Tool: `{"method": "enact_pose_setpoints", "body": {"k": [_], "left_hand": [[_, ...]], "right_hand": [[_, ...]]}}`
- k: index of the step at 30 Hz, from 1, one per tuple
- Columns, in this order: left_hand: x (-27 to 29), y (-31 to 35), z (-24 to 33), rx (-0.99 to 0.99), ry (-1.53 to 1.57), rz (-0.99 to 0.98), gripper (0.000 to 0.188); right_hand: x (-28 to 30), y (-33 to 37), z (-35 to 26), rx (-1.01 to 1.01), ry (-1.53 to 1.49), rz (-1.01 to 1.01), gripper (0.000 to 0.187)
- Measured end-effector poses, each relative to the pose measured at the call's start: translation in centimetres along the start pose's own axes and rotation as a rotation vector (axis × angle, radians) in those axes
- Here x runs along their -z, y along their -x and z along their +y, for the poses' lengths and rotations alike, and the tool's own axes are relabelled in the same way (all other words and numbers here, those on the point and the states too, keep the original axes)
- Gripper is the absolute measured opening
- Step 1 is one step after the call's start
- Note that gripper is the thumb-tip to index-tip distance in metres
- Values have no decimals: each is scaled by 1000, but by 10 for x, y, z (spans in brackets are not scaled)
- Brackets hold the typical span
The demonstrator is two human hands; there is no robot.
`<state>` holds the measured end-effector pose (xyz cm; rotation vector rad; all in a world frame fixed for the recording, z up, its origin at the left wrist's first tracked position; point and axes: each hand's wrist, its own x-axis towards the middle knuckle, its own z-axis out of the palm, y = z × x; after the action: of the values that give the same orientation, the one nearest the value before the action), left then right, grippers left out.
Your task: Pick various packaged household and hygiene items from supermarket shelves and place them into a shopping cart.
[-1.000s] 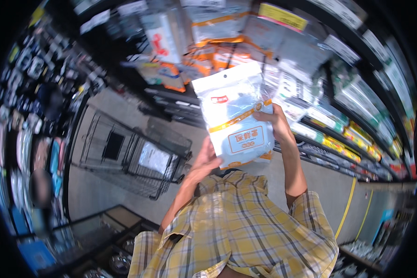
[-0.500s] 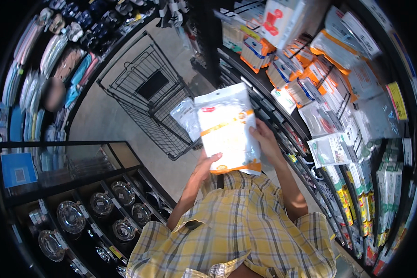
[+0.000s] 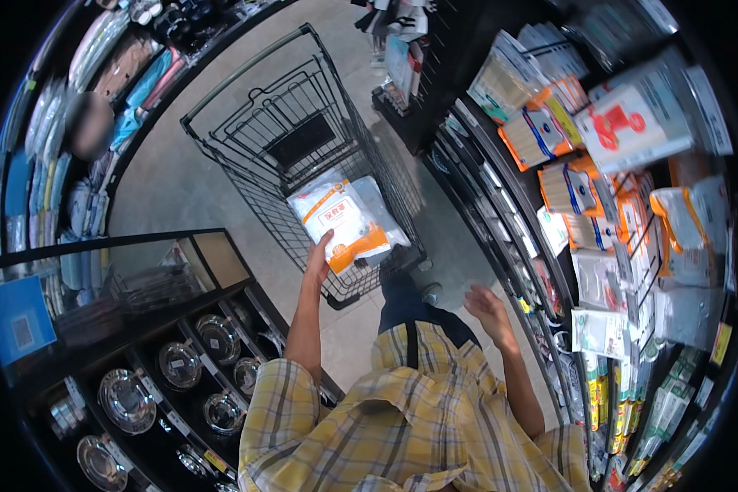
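Note:
My left hand (image 3: pixel 321 256) grips the lower left edge of a white and orange plastic packet (image 3: pixel 334 217), holding it tilted over the shopping cart (image 3: pixel 246 156). Partly behind that packet, a clear plastic-wrapped pack (image 3: pixel 383 211) is in the cart. My right hand (image 3: pixel 489 313) hangs apart from everything beside the right-hand shelf, its fingers loosely bent and spread with nothing in them.
Hanging packets (image 3: pixel 586 189) in white and orange crowd the rack on the right. Glass dishes (image 3: pixel 127 400) fill the black shelf at lower left, under a blue card (image 3: pixel 26 316). Folded wrapped goods (image 3: pixel 90 66) line the upper left shelf. A display post stands beyond the cart.
The packet was in both hands in front of my chest. My right hand has let go and drawn back right; my left has carried the packet left over the cart.

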<state>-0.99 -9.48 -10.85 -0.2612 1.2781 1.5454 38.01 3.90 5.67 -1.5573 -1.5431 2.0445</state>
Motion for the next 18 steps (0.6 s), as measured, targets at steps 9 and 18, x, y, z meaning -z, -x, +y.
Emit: {"method": "enact_pose_setpoints", "body": {"k": [9,18], "left_hand": [[68,-139,21,-20,-165,279,64],[141,-223,-39,39,-455,389,80]], "right_hand": [[28,28,56,-315,226,224,42],[31,76,104,-490,327,383,44]]}}
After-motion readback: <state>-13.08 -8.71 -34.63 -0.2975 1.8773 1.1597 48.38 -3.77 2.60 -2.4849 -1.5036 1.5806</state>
